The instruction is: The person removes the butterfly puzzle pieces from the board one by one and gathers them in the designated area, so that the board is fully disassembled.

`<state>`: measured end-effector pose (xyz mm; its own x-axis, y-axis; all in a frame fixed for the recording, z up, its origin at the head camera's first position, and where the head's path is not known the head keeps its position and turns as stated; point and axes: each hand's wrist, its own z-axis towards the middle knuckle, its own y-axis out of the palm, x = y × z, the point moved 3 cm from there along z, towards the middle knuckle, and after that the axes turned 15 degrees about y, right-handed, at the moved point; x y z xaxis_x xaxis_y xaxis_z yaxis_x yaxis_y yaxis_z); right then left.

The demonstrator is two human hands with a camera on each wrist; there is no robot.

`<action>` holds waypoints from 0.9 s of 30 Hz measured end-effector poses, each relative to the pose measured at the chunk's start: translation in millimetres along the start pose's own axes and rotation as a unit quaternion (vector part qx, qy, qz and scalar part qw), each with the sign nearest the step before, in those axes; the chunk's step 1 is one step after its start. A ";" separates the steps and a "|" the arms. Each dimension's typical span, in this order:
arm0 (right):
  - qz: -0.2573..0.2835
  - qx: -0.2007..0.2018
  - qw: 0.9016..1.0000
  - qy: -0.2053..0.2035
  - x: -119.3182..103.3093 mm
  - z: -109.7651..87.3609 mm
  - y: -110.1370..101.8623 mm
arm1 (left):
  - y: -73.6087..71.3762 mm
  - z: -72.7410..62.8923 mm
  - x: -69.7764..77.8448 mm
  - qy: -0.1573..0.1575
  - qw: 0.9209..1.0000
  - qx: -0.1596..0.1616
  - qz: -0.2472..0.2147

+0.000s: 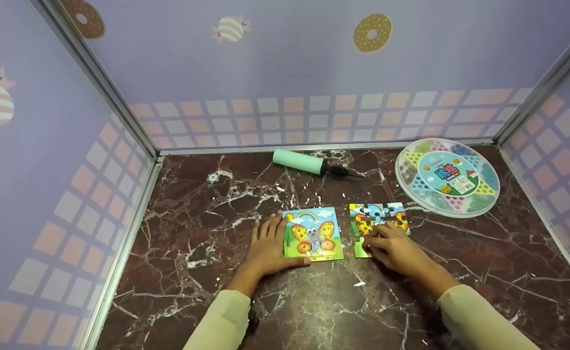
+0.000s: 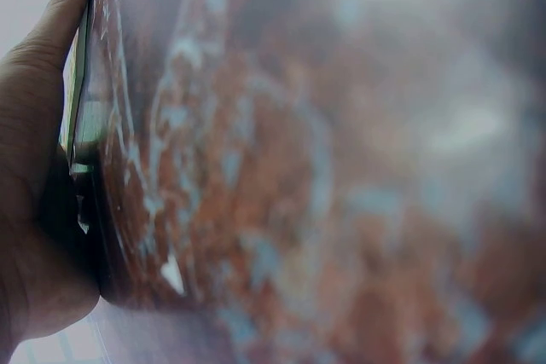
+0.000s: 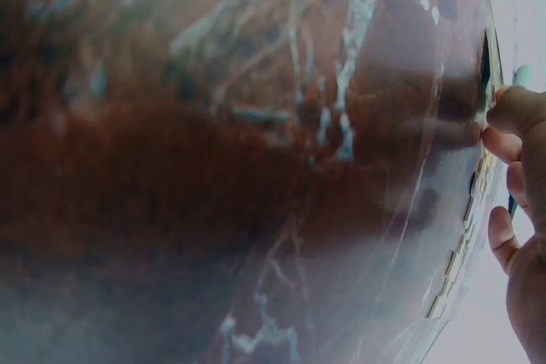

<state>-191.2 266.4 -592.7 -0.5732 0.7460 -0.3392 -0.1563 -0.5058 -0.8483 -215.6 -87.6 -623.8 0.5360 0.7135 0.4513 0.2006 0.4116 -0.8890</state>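
My left hand (image 1: 267, 248) rests at the left side of a square butterfly picture board (image 1: 314, 233), fingers along its left edge and thumb at its lower edge. The left wrist view shows the thumb (image 2: 60, 19) against the board's edge. To the right lies a partly assembled jigsaw puzzle (image 1: 379, 214) with a similar butterfly picture. My right hand (image 1: 394, 248) bends over its lower part, pinching a green puzzle piece (image 1: 361, 249) at the lower left corner; the fingers partly hide it. The right wrist view shows curled fingers (image 3: 512, 112) low over the pieces.
Behind the puzzle lies a mint-green cylinder pump (image 1: 298, 161) with a black end. A round Chinese checkers set (image 1: 447, 177) sits at the back right. A small round disc (image 1: 213, 178) is at the back left. Patterned walls (image 1: 294, 116) bound the marbled tabletop (image 1: 192, 287).
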 end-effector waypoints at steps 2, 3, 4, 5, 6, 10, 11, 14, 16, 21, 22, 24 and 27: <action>-0.001 -0.001 1.000 0.001 -0.1 0.0 0.0 | 0.3 0.1 -0.3 0.001 1.000 -0.001 -0.001; -0.001 -0.001 1.000 0.001 -0.1 0.1 0.0 | 0.4 0.2 -0.5 0.002 1.000 -0.001 -0.001; -0.001 -0.001 1.000 0.000 -0.1 0.1 0.1 | 0.5 0.1 -0.6 0.002 1.000 0.000 -0.001; -0.001 -0.001 1.000 -0.001 -0.3 0.3 0.0 | 0.8 0.1 -1.0 0.003 1.000 0.001 -0.001; -0.002 -0.001 1.000 -0.002 -0.5 0.4 -0.1 | 1.2 -0.1 -1.3 0.003 1.000 0.001 -0.001; -0.002 0.001 1.000 -0.011 -1.6 0.9 -0.5 | 3.2 -0.4 -2.7 0.003 1.000 0.000 0.003; -0.003 0.002 1.000 -0.013 -1.7 1.2 -0.6 | 2.8 -0.5 -2.2 0.005 1.000 0.001 0.005; -0.002 0.003 1.000 -0.021 -2.2 2.2 -1.0 | 1.7 -0.6 -1.1 0.002 1.000 -0.004 0.008; -0.001 0.003 1.000 -0.024 -2.5 2.8 -1.2 | 0.1 -0.6 0.4 0.002 1.000 -0.004 0.009; -0.003 -0.001 1.000 -0.024 -2.2 2.4 -0.6 | -1.3 -0.6 1.9 0.003 1.000 -0.005 0.007; -0.005 -0.003 1.000 -0.024 -2.1 2.3 -0.3 | -1.4 -0.6 2.0 0.005 1.000 -0.003 0.006; -0.009 -0.004 1.000 -0.024 -2.0 2.2 0.1 | -0.6 -0.4 1.3 0.005 1.000 -0.003 0.003; -0.014 -0.003 0.999 -0.028 -1.8 2.0 0.6 | 0.7 -0.1 0.1 0.001 1.000 -0.004 0.003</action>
<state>-191.8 264.0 -591.8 -0.6131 0.7344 -0.2910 -0.1694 -0.4820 -0.8596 -215.3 -87.4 -624.4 0.5393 0.7148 0.4452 0.2031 0.4027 -0.8925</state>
